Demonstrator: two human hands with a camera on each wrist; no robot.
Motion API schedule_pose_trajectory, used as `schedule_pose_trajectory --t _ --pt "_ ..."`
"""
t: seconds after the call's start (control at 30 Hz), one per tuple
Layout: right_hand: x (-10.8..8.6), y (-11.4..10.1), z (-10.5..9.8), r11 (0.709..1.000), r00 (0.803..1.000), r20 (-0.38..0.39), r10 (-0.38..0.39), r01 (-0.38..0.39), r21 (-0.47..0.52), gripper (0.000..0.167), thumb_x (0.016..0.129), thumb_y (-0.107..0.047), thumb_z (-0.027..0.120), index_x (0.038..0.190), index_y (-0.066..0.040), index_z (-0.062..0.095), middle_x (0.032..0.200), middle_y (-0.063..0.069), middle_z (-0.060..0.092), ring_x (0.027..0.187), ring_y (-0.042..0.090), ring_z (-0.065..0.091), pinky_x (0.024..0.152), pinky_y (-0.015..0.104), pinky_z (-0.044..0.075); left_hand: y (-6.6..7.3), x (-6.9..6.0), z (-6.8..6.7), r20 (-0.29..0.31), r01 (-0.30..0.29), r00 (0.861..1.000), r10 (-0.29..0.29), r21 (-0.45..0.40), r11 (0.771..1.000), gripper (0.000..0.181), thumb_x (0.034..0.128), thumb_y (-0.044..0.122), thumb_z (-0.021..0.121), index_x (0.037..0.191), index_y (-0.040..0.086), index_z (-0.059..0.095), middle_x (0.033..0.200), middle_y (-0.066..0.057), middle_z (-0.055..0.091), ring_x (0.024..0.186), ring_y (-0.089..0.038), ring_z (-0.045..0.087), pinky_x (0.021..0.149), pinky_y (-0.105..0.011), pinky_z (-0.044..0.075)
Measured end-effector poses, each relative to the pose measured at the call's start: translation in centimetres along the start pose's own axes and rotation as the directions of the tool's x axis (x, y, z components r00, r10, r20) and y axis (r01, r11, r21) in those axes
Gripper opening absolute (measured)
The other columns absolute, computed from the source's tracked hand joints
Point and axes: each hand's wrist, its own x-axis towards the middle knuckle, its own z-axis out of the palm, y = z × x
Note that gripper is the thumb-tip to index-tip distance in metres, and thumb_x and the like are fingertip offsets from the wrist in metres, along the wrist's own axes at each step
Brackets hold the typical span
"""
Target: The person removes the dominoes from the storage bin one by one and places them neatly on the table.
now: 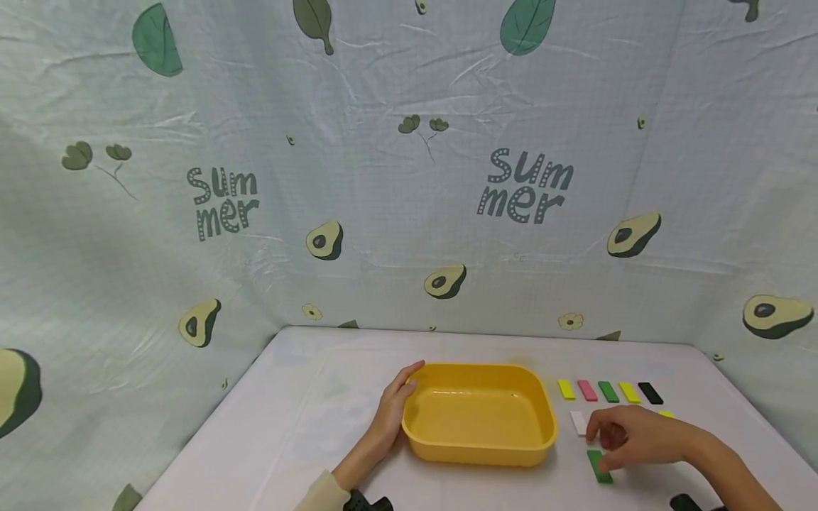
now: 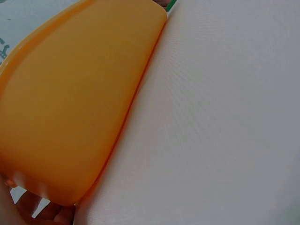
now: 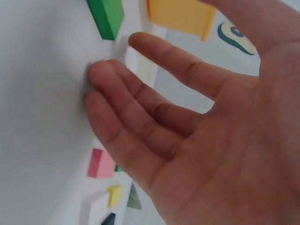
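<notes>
A yellow rectangular basin (image 1: 479, 454) stands on the white-covered table. My left hand (image 1: 388, 409) holds its left edge, the thumb near the rim; in the left wrist view curled fingers (image 2: 29, 204) show by the basin's end wall. To the right of the basin, my right hand (image 1: 645, 434) hovers low over small flat blocks. Its thumb is close to a green block (image 1: 599, 465), and its fingertips are near a white block (image 1: 578, 422). The right wrist view shows the fingers loosely bent, nothing between them and the thumb, with the green block (image 3: 107, 18) just beyond.
Behind the right hand lies a row of blocks: yellow (image 1: 566, 389), pink (image 1: 587, 389), green (image 1: 608, 392), another yellow (image 1: 629, 392) and black (image 1: 650, 393). A further yellow block (image 1: 666, 414) is partly hidden by the hand. A printed curtain (image 1: 383, 199) surrounds the table.
</notes>
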Motion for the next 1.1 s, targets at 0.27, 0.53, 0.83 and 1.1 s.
schedule_pose_trajectory --t 0.27,0.53,0.83,1.1 --pt "-0.8 0.2 -1.5 0.994 0.992 -0.118 -0.053 0.042 -0.097 0.02 0.092 -0.025 0.075 0.105 -0.011 0.068 0.085 -0.003 0.063 0.073 0.003 0.053 0.063 0.02 0.049 0.0 0.0 -0.1 0.003 0.0 1.0 0.0 -0.015 1.0 0.048 0.1119 0.021 0.035 0.158 0.009 0.041 0.166 -0.017 0.036 0.154 -0.037 0.033 0.127 -0.057 0.026" --pt "-1.1 -0.5 -2.5 0.984 0.961 -0.275 -0.022 -0.028 -0.175 0.017 0.094 -0.024 0.073 0.103 -0.009 0.069 0.083 -0.003 0.064 0.069 0.001 0.05 0.06 0.02 0.049 0.0 0.0 -0.2 -0.001 0.008 1.0 -0.008 -0.042 0.999 0.048 0.1114 0.022 0.036 0.158 0.008 0.042 0.166 -0.018 0.036 0.153 -0.037 0.034 0.126 -0.055 0.029" --pt "-1.0 -0.4 -2.5 0.981 0.954 -0.3 -0.03 -0.03 -0.192 0.013 0.094 -0.02 0.073 0.101 -0.009 0.07 0.085 -0.003 0.067 0.07 0.0 0.051 0.061 0.02 0.05 -0.2 0.2 -0.6 0.004 0.047 0.999 -0.047 -0.087 0.995 0.052 0.1103 0.03 0.04 0.158 0.009 0.042 0.165 -0.015 0.039 0.152 -0.035 0.037 0.126 -0.05 0.032" --pt "-1.0 -0.9 -3.1 0.977 0.944 -0.329 -0.027 -0.046 -0.21 0.015 0.095 -0.02 0.072 0.105 -0.009 0.07 0.09 -0.002 0.07 0.073 -0.001 0.054 0.065 0.019 0.054 0.7 0.9 -1.9 0.03 0.133 0.991 -0.13 -0.163 0.978 0.06 0.1092 0.039 0.042 0.164 0.017 0.031 0.166 -0.017 0.036 0.15 -0.038 0.041 0.126 -0.053 0.032"
